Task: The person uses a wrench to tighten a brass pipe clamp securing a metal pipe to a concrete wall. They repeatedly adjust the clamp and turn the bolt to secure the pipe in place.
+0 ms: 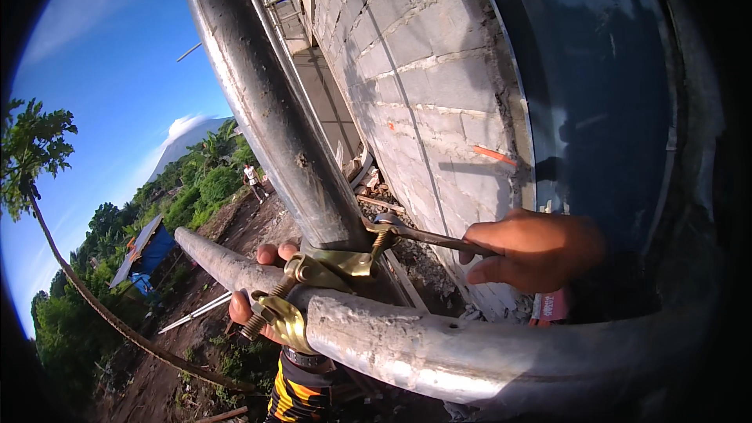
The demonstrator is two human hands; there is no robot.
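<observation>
A brass-coloured scaffold coupler (pixel 345 265) sits where a thick upright steel pipe (pixel 270 102) meets a lying steel pipe (pixel 439 348). My left hand (pixel 241 307) comes from below, behind the lying pipe, its fingertips wrapped round the pipe and coupler beside a threaded bolt (pixel 254 324). Much of that hand is hidden. In my right hand (pixel 536 251) is a metal wrench (pixel 439 238), its fingers closed round the handle. The wrench's head meets the nut on the coupler's other bolt (pixel 382 243), close to the upright pipe.
A grey block wall (pixel 423 70) rises just beyond the pipes, with a dark blue pane (pixel 603 110) at right. Rubble lies at the wall's foot. Far below left, a person (pixel 254 182) stands on the dirt near a blue shed (pixel 145 254) and a leaning tree (pixel 74 274).
</observation>
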